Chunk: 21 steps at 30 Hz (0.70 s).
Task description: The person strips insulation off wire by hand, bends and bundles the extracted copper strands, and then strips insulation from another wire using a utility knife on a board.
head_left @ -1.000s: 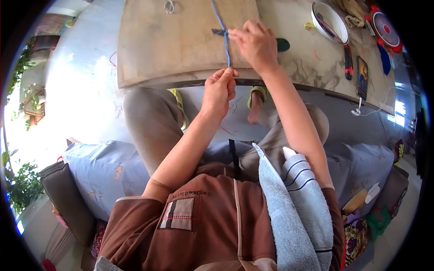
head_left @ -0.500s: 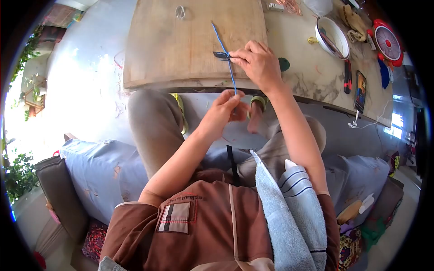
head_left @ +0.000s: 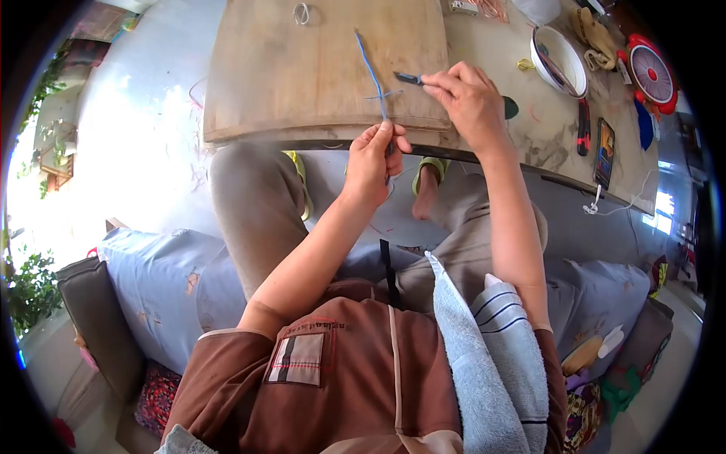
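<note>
A blue wire [head_left: 369, 64] runs over the wooden board [head_left: 302, 91]. My left hand [head_left: 370, 160] pinches it just off the board's near edge, and a bit of the wire shows below my fingers. Across the wire lies a thin blue strip [head_left: 393, 94]; whether it is attached I cannot make out. To the right, my right hand [head_left: 478, 106] is closed on a small dark blade [head_left: 409, 78], whose tip points left, apart from the wire.
On the table's right side are a white basin [head_left: 560, 60], a red-and-black handled tool [head_left: 583, 129], a phone [head_left: 603, 153] and a red round fan [head_left: 652, 72]. A coil of pale wire [head_left: 302, 13] lies at the board's far end. Copper wire [head_left: 495, 9] sits beyond it.
My right hand has drawn the blade off the wire, to the right and slightly away. My left hand has moved up along the wire toward the board. A thin blue strip now shows across the wire.
</note>
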Tool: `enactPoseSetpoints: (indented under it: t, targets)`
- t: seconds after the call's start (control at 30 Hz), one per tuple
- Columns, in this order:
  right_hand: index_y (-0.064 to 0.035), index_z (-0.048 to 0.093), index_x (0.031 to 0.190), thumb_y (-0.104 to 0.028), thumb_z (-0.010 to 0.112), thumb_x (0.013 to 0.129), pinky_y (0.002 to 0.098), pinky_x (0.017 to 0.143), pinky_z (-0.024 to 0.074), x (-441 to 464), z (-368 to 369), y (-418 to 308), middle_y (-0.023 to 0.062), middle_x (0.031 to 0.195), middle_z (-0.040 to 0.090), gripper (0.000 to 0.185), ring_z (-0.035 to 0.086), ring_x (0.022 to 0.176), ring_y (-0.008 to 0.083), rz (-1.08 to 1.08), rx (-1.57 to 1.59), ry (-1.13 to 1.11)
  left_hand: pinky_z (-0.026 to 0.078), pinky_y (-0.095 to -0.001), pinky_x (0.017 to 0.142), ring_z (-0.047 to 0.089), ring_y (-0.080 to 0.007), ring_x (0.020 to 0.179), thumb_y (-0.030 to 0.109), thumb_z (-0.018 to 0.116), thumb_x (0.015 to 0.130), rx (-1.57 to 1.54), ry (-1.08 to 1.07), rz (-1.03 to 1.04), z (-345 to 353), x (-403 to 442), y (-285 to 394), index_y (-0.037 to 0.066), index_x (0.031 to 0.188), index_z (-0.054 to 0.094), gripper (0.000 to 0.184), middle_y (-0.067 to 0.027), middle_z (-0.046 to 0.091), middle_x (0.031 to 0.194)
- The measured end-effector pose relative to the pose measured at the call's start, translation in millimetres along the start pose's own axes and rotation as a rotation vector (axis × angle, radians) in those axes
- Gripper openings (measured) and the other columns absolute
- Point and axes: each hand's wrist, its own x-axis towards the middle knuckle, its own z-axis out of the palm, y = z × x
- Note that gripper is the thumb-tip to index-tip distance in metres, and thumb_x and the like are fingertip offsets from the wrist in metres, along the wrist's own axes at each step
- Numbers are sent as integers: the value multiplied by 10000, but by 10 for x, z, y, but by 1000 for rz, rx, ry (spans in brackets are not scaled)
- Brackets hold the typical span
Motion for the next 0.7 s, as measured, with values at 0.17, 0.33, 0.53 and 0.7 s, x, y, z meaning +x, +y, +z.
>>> enactPoseSetpoints:
  t: [0.17,0.33,0.53,0.7]
  targets:
    - [-219,676,833,-160,669,687,316,678,471,-59,-4,-159,7,763,499,158,550,780,194,-141,100,-86,238,-194,413,279,-47,460,210,417,952,-34,-18,-24,-27,10,12,23,914,520,217,-29,545,690]
    - [-216,678,832,-146,668,683,318,678,470,-72,70,-182,7,762,500,165,549,773,191,-155,128,-111,220,-190,398,264,-42,447,208,412,953,-77,-49,-37,-40,14,13,28,903,516,215,-22,533,677]
    - [-203,683,820,-154,669,697,320,680,466,-71,108,-175,4,748,489,133,545,771,182,-142,129,-91,179,-191,367,239,-36,412,219,419,951,-30,17,-48,9,5,26,46,868,510,212,-2,499,613]
    - [-175,673,866,-183,679,705,320,697,466,-41,74,-221,-1,799,530,162,550,804,184,-140,94,-133,173,-189,365,238,-32,407,217,437,942,27,62,-55,56,-23,73,59,825,509,209,2,488,587]
